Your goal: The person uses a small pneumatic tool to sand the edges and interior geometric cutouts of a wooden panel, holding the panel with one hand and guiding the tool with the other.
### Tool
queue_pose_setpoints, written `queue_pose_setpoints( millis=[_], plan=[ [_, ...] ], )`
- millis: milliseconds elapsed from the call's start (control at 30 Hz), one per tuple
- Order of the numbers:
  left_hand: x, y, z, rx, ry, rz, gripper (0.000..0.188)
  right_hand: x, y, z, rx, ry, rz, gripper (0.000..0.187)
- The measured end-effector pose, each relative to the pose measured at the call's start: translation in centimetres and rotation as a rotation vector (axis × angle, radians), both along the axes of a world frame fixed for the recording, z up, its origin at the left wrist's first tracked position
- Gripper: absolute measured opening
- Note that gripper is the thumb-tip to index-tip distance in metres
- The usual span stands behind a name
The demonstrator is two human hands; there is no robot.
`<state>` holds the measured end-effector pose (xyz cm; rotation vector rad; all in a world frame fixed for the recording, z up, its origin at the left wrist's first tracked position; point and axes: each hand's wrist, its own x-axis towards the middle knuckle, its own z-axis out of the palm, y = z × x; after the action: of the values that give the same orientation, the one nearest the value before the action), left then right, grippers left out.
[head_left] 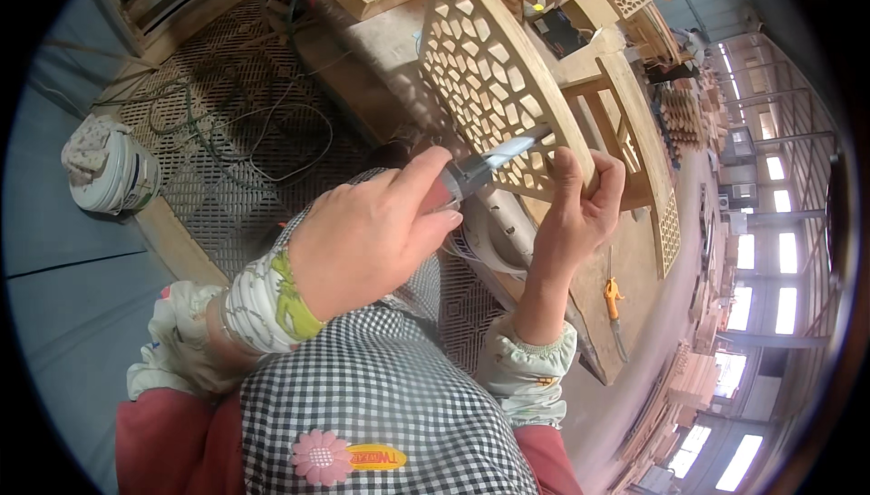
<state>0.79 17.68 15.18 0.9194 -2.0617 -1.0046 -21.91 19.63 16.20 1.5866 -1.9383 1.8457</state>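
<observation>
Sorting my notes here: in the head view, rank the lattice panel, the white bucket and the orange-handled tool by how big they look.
1. Wooden lattice panel, largest by far.
2. White bucket.
3. Orange-handled tool on the bench, smallest.
The fisheye bends things near the rim, but the gaps are clear.

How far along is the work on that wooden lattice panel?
Done: the lattice panel already has its openings cut. In hand: the left hand holds a metal tool at the panel's lower edge, and the right hand steadies that edge. Left: I cannot tell which openings are finished.
</observation>
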Motion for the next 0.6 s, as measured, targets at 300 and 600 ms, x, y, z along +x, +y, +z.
queue_pose_setpoints(
  millis=[300, 600],
  plan=[
    [-1.4, -0.4, 0.8, 0.027, -0.044, 0.026, 0.053, 0.6, 0.4, -0.1, 0.009, 0.114, -0.036, 0.026],
    [-1.1, -1.3, 0.3, 0.152, 0.046, -0.054, 0.051, 0.7, 0.4, -0.2, 0.01, 0.071, -0.009, 0.026]
  ],
)
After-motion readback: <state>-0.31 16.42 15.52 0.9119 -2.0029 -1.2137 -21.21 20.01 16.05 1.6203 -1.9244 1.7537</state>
